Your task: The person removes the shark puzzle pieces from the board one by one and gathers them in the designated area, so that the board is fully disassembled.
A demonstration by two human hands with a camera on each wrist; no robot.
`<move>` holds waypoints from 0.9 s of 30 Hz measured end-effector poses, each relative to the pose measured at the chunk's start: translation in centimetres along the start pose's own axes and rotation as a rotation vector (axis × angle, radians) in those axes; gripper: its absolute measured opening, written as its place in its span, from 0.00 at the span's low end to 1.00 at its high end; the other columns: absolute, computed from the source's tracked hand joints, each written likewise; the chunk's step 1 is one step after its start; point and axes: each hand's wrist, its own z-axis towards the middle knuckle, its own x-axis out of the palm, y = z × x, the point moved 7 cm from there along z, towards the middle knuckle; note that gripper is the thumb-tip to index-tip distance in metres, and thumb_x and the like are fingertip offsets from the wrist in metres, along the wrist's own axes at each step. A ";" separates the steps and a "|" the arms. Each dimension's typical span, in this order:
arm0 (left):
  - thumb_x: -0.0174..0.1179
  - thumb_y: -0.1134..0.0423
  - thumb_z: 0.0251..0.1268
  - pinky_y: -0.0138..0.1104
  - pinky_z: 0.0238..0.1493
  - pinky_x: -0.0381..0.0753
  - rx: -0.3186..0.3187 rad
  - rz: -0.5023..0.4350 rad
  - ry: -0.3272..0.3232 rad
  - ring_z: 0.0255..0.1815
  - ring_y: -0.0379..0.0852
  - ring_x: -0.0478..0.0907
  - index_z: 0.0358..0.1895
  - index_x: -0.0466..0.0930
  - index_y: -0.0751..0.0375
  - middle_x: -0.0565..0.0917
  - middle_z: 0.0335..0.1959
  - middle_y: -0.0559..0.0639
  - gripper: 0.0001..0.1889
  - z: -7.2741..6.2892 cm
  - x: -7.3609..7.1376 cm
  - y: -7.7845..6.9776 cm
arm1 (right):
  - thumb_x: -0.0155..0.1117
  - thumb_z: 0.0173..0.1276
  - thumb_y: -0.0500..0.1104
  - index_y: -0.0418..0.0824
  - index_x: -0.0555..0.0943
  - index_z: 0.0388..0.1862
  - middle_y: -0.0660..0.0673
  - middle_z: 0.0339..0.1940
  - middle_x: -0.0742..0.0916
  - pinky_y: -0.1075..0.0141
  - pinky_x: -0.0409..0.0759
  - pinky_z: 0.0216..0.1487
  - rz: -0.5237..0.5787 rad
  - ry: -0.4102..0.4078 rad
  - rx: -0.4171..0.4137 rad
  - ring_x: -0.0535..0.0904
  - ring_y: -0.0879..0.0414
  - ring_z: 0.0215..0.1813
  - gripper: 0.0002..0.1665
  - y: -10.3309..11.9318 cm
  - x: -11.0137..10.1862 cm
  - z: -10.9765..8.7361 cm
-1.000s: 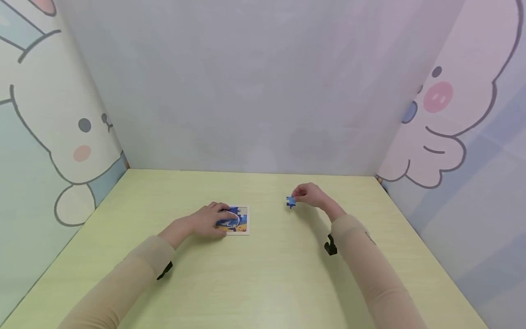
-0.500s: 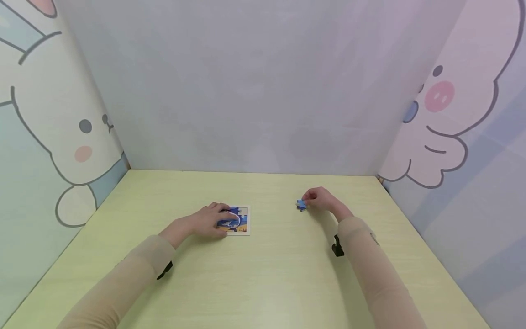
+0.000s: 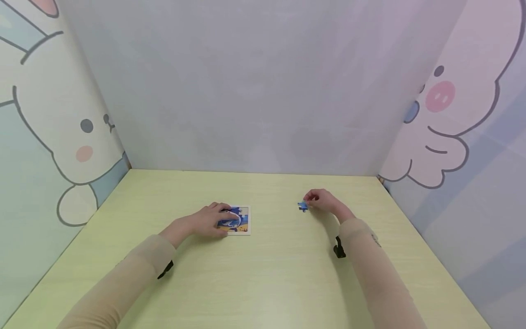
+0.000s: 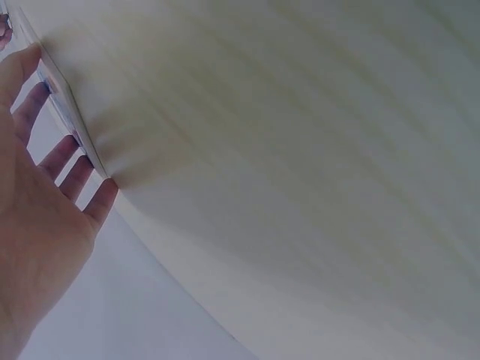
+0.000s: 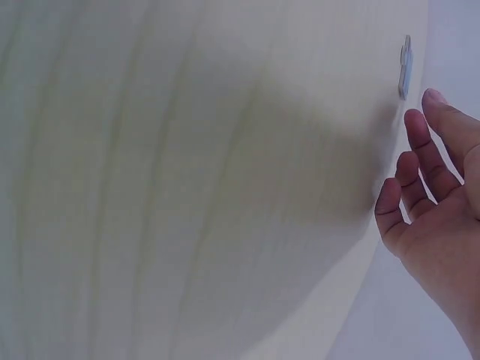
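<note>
Sleeves [image 3: 135, 269] of beige colour reach forward from the lower edge of the head view, over the pale table [image 3: 263, 283]. Left hand [image 3: 204, 222] is laid palm down, its fingers spread wide and almost straight; they rest on a framed puzzle [image 3: 244, 224], which lies flat on the table, with the thumb at its near edge. Right hand [image 3: 323, 200] is well apart from it, bent at the wrist, with fingers softly curved and a narrow gap between thumb and index finger. Its fingertips are just beside a blue puzzle piece [image 3: 302, 206] on the table; whether they touch it, one cannot tell surely.
</note>
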 end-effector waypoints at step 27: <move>0.58 0.52 0.65 0.59 0.59 0.63 0.057 -0.010 -0.040 0.64 0.61 0.60 0.64 0.69 0.44 0.61 0.68 0.61 0.24 0.2 -0.1 0.3 | 0.66 0.64 0.44 0.42 0.80 0.46 0.47 0.38 0.83 0.65 0.69 0.36 0.041 -0.106 -0.150 0.70 0.53 0.37 0.14 9.4 -0.1 -0.5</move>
